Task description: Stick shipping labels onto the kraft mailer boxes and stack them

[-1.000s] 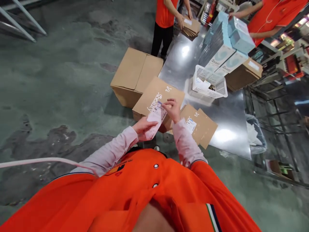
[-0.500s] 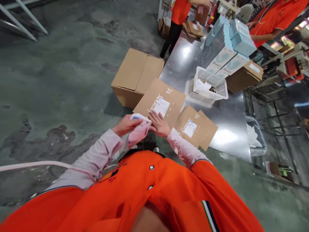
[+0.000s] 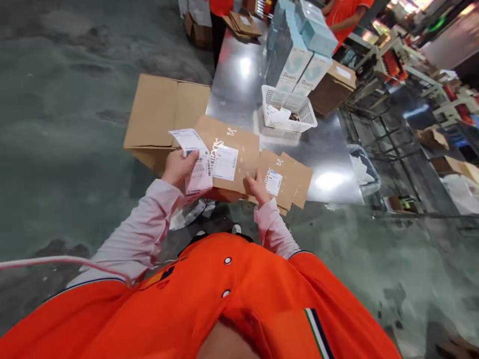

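My left hand (image 3: 179,168) grips a strip of white printed barcode labels (image 3: 195,160) above the edge of a flattened cardboard carton (image 3: 235,144). That carton bears white lettering and a stuck-on white label (image 3: 225,162). My right hand (image 3: 257,187) rests with its fingers on the cardboard, next to a second flattened carton (image 3: 292,179). This second carton has its own white label (image 3: 274,182) close to my fingers. Its lower edge is partly hidden by my right hand and sleeve.
A steel table (image 3: 329,159) carries a white plastic basket (image 3: 288,109) and stacked pale blue boxes (image 3: 295,55). An open-flapped cardboard box (image 3: 157,114) stands on the floor at left. A co-worker's arm (image 3: 346,17) is at the far side.
The view has swung, shifting the scene left. My left hand has lifted the label strip higher and spread it out. My right hand has shifted toward the second carton.
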`<action>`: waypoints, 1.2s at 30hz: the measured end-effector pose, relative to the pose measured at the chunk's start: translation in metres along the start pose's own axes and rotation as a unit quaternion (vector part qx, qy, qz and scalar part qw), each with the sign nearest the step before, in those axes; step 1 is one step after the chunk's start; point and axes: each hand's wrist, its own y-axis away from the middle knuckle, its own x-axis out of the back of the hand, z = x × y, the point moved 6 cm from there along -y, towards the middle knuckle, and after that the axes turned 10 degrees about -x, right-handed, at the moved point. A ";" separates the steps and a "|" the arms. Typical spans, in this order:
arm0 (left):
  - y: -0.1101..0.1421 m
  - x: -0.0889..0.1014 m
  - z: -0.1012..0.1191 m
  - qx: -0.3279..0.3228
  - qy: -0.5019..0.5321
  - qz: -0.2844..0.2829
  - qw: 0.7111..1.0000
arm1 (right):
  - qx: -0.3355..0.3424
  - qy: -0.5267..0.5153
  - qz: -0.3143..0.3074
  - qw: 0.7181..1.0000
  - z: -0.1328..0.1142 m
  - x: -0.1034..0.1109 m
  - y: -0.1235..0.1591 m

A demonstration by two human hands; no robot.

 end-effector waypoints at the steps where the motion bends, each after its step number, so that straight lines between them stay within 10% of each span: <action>1: 0.008 -0.006 0.008 0.005 0.089 -0.001 0.996 | -0.035 -0.055 0.026 0.998 0.013 0.024 0.000; 5: 0.042 -0.029 0.037 0.034 0.288 -0.046 0.956 | -0.199 -0.099 0.148 0.964 0.069 0.131 0.012; 8: 0.068 -0.041 0.041 0.068 0.288 -0.104 0.950 | -0.254 0.046 0.196 0.946 0.072 0.170 0.021; 12: 0.097 -0.049 0.037 0.053 0.267 -0.156 0.949 | -0.064 -0.015 -0.086 0.994 0.007 0.086 0.027; 14: 0.106 -0.053 0.036 0.044 0.231 -0.209 0.949 | 0.038 -0.137 -0.226 0.964 -0.031 0.031 0.044; 16: 0.108 -0.050 0.033 0.041 0.185 -0.229 0.955 | 0.051 -0.215 -0.237 0.946 -0.050 -0.004 0.058; 19: 0.096 -0.026 0.026 0.018 0.160 -0.101 0.982 | 0.015 -0.203 -0.259 0.944 -0.057 -0.035 0.071; 28: 0.096 -0.023 0.008 0.022 0.194 -0.063 0.979 | 0.145 -0.124 -0.246 0.950 -0.117 -0.025 0.035; 33: 0.096 -0.019 -0.012 0.032 0.141 0.044 0.989 | 0.094 -0.084 -0.208 0.970 -0.105 -0.041 0.032; 36: 0.093 -0.026 -0.027 0.062 0.164 0.012 0.984 | 0.084 -0.065 -0.199 0.974 -0.099 -0.049 0.017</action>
